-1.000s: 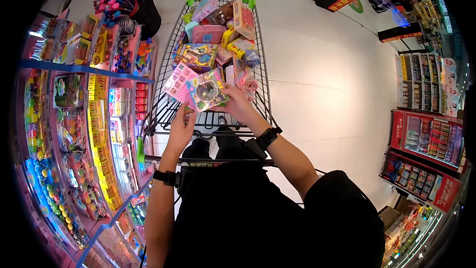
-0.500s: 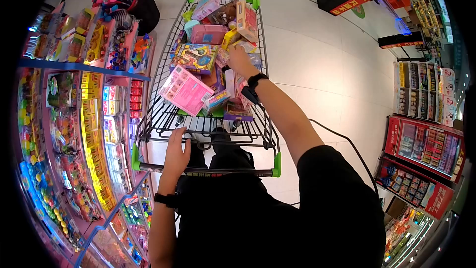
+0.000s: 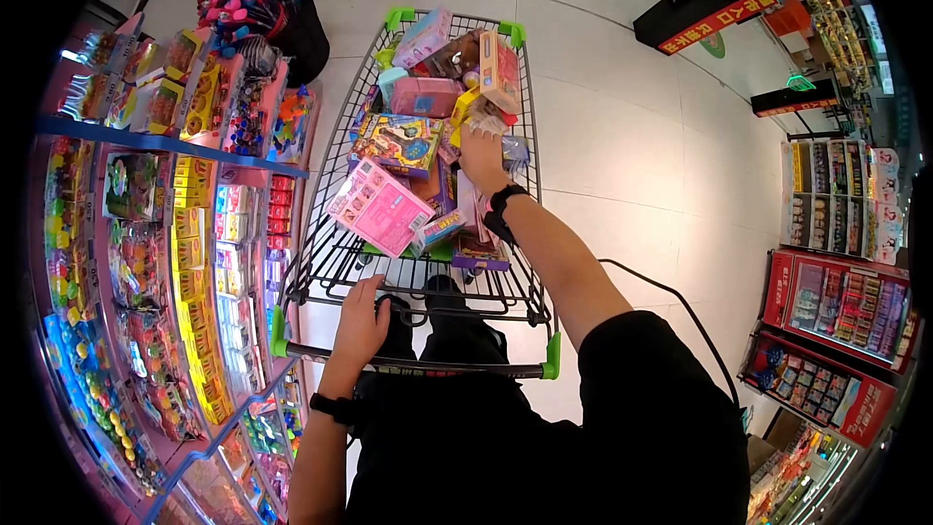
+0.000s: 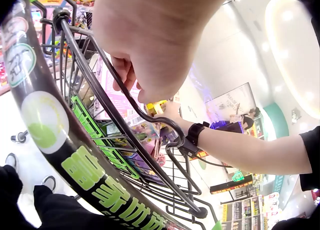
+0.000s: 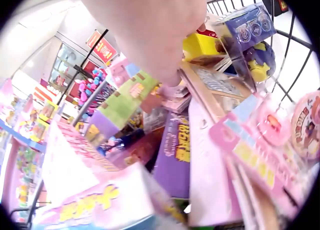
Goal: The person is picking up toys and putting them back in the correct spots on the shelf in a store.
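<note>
My right hand [image 3: 483,157] reaches down among the packaged toys in the shopping cart [image 3: 525,370]. Its fingers are largely hidden, and I cannot tell whether they grip a package. In the right wrist view a yellow box [image 5: 202,46] and a green-and-purple box [image 5: 122,102] lie on either side of the hand. Over the cart's near end, just past the handle, hovers my left hand [image 3: 362,321], holding nothing, its fingers loosely bent in the left wrist view. A pink package [image 3: 384,214] lies closest beyond it, with a small colourful box [image 3: 439,231] leaning beside it.
Shelves of sweets [image 3: 194,272] run along the left, close to the cart. A black bin of pink and blue items [image 3: 301,44] stands ahead on the left. Pale floor [image 3: 632,214] stretches to the right, towards red display racks [image 3: 836,301]. A black cable [image 3: 680,301] hangs by my right arm.
My right hand has let go of the small colourful box, now beside the pink package, and moved farther into the cart. My left hand has drawn back from the packages towards the handle.
</note>
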`<act>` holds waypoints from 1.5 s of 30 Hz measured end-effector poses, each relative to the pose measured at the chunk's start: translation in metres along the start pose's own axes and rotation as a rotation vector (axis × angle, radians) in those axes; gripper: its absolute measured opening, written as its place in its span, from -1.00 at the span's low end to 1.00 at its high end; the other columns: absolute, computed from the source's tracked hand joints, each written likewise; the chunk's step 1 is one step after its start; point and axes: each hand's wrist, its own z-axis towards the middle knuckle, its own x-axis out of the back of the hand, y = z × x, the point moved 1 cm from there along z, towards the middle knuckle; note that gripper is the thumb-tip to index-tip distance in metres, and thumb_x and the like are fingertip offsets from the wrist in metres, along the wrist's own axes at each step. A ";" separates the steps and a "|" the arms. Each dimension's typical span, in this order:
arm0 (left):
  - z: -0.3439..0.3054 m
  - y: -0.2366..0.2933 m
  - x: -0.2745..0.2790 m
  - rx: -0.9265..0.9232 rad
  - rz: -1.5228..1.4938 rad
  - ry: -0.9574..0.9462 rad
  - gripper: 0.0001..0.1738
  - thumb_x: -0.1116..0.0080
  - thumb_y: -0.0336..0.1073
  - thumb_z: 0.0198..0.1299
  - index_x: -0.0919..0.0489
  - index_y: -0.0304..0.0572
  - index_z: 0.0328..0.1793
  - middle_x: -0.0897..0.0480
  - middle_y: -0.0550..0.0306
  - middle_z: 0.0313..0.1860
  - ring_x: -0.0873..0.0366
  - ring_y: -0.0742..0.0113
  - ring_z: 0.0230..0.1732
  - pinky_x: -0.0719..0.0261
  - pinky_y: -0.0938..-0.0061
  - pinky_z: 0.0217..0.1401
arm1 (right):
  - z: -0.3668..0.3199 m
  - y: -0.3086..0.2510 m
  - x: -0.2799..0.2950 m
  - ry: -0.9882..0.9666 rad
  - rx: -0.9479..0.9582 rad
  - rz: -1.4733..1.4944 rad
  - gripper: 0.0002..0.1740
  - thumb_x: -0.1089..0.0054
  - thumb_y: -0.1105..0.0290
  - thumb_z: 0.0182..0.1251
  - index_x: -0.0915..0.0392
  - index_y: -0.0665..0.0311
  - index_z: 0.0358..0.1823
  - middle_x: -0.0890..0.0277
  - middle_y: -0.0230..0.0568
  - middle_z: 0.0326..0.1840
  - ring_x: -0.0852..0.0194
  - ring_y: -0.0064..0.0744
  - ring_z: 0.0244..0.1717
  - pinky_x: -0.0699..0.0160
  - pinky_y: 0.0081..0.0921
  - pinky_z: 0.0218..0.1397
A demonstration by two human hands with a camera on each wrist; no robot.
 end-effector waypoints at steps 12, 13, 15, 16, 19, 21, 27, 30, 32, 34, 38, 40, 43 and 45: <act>0.011 -0.003 0.019 0.139 -0.325 0.158 -0.55 -0.07 -0.43 0.42 -0.37 -0.35 0.39 -0.63 -0.03 -0.03 -0.62 0.27 -0.10 -0.61 0.40 -0.04 | -0.074 -0.040 0.154 -0.214 -0.330 2.133 -0.56 -0.10 0.39 0.45 -0.38 0.24 0.33 -0.52 -0.17 0.26 -0.52 -0.28 0.26 -0.47 -0.19 0.34; 0.015 -0.008 0.019 0.137 -0.435 0.196 -0.58 -0.03 -0.39 0.45 -0.37 -0.33 0.39 -0.63 -0.01 -0.02 -0.61 0.31 -0.09 -0.60 0.43 -0.04 | -0.081 -0.052 0.159 -0.220 -0.175 2.178 -0.52 -0.08 0.40 0.46 -0.34 0.24 0.38 -0.47 -0.14 0.31 -0.48 -0.28 0.31 -0.44 -0.19 0.37; 0.018 -0.010 0.027 0.181 -0.629 0.257 -0.59 0.10 -0.22 0.56 -0.39 -0.29 0.38 -0.63 0.06 0.01 -0.61 0.39 -0.07 -0.58 0.49 -0.01 | -0.096 -0.075 0.187 -0.415 -0.199 2.374 -0.49 -0.06 0.41 0.47 -0.30 0.23 0.42 -0.44 -0.14 0.35 -0.45 -0.28 0.34 -0.42 -0.19 0.40; 0.017 0.002 0.036 0.264 -0.759 0.281 -0.55 0.17 -0.12 0.59 -0.40 -0.28 0.38 -0.63 0.06 0.03 -0.62 0.38 -0.04 -0.59 0.51 0.00 | -0.106 -0.091 0.200 -0.531 -0.223 2.467 -0.47 -0.05 0.41 0.47 -0.27 0.22 0.44 -0.42 -0.14 0.37 -0.44 -0.28 0.35 -0.41 -0.19 0.41; 0.012 0.010 0.050 0.182 -0.770 0.353 -0.56 0.19 -0.12 0.59 -0.44 -0.30 0.33 -0.63 0.07 0.03 -0.63 0.39 -0.03 -0.63 0.47 -0.01 | -0.122 -0.124 0.205 -0.715 -0.186 2.414 -0.47 -0.05 0.41 0.47 -0.26 0.22 0.45 -0.41 -0.16 0.39 -0.40 -0.27 0.38 -0.37 -0.18 0.45; 0.000 0.020 0.063 0.154 -0.729 0.421 -0.59 0.17 -0.16 0.59 -0.46 -0.33 0.29 -0.64 0.08 0.00 -0.64 0.41 -0.08 -0.67 0.48 -0.08 | -0.132 -0.140 0.221 -0.717 -0.172 2.362 -0.47 -0.05 0.40 0.48 -0.26 0.22 0.44 -0.41 -0.17 0.39 -0.41 -0.28 0.38 -0.36 -0.18 0.46; -0.054 0.024 0.088 0.160 -0.864 0.601 -0.57 0.05 -0.15 0.55 -0.43 -0.36 0.32 -0.64 0.12 -0.03 -0.63 0.46 -0.09 -0.67 0.53 -0.12 | -0.156 -0.186 0.222 -0.868 -0.092 2.294 -0.54 -0.03 0.42 0.48 -0.31 0.28 0.37 -0.46 -0.16 0.31 -0.46 -0.27 0.33 -0.41 -0.16 0.42; -0.094 0.009 0.092 0.168 -0.891 0.612 -0.54 -0.13 -0.26 0.46 -0.38 -0.37 0.35 -0.64 0.14 -0.11 -0.64 0.47 -0.12 -0.64 0.55 -0.10 | -0.168 -0.217 0.221 -0.940 -0.043 2.203 -0.59 -0.04 0.44 0.47 -0.36 0.29 0.31 -0.49 -0.15 0.27 -0.48 -0.29 0.30 -0.44 -0.20 0.38; -0.125 -0.009 0.093 0.172 -0.897 0.656 -0.55 -0.13 -0.28 0.45 -0.38 -0.37 0.35 -0.65 0.14 -0.13 -0.65 0.46 -0.13 -0.65 0.54 -0.08 | -0.180 -0.242 0.218 -1.000 -0.031 2.142 -0.58 -0.04 0.45 0.46 -0.36 0.30 0.31 -0.50 -0.14 0.25 -0.50 -0.29 0.28 -0.47 -0.21 0.35; -0.167 -0.015 0.097 0.221 -0.912 0.719 -0.55 -0.13 -0.29 0.45 -0.38 -0.37 0.35 -0.65 0.13 -0.13 -0.66 0.45 -0.13 -0.67 0.54 -0.07 | -0.197 -0.270 0.215 -1.082 0.003 2.070 -0.58 -0.05 0.45 0.46 -0.37 0.31 0.31 -0.51 -0.13 0.23 -0.52 -0.30 0.25 -0.51 -0.23 0.31; -0.243 -0.034 0.093 0.283 -0.979 0.821 -0.57 -0.14 -0.33 0.43 -0.40 -0.38 0.33 -0.67 0.09 -0.09 -0.69 0.39 -0.11 -0.73 0.49 -0.06 | -0.237 -0.320 0.226 -1.213 0.128 1.912 -0.58 -0.06 0.45 0.46 -0.38 0.38 0.30 -0.54 -0.14 0.19 -0.57 -0.31 0.18 -0.55 -0.30 0.23; -0.278 -0.038 0.090 0.284 -1.064 0.875 -0.57 -0.15 -0.33 0.43 -0.40 -0.39 0.33 -0.67 0.08 -0.08 -0.69 0.37 -0.10 -0.76 0.45 -0.05 | -0.257 -0.342 0.231 -1.252 0.187 1.843 -0.59 -0.07 0.44 0.46 -0.39 0.39 0.29 -0.54 -0.15 0.19 -0.57 -0.31 0.18 -0.55 -0.31 0.24; -0.322 -0.047 0.084 0.296 -1.088 0.936 -0.57 -0.15 -0.33 0.42 -0.41 -0.38 0.33 -0.67 0.07 -0.09 -0.71 0.34 -0.09 -0.80 0.40 -0.07 | -0.287 -0.368 0.219 -1.278 0.202 1.757 -0.58 -0.07 0.43 0.48 -0.38 0.40 0.31 -0.53 -0.14 0.23 -0.55 -0.31 0.22 -0.53 -0.31 0.29; -0.348 -0.052 0.081 0.310 -1.080 0.962 -0.57 -0.16 -0.33 0.42 -0.42 -0.38 0.31 -0.67 0.06 -0.08 -0.71 0.33 -0.10 -0.80 0.40 -0.09 | -0.310 -0.381 0.222 -1.241 0.200 1.660 -0.59 -0.08 0.40 0.50 -0.39 0.38 0.30 -0.53 -0.18 0.21 -0.56 -0.37 0.20 -0.55 -0.39 0.27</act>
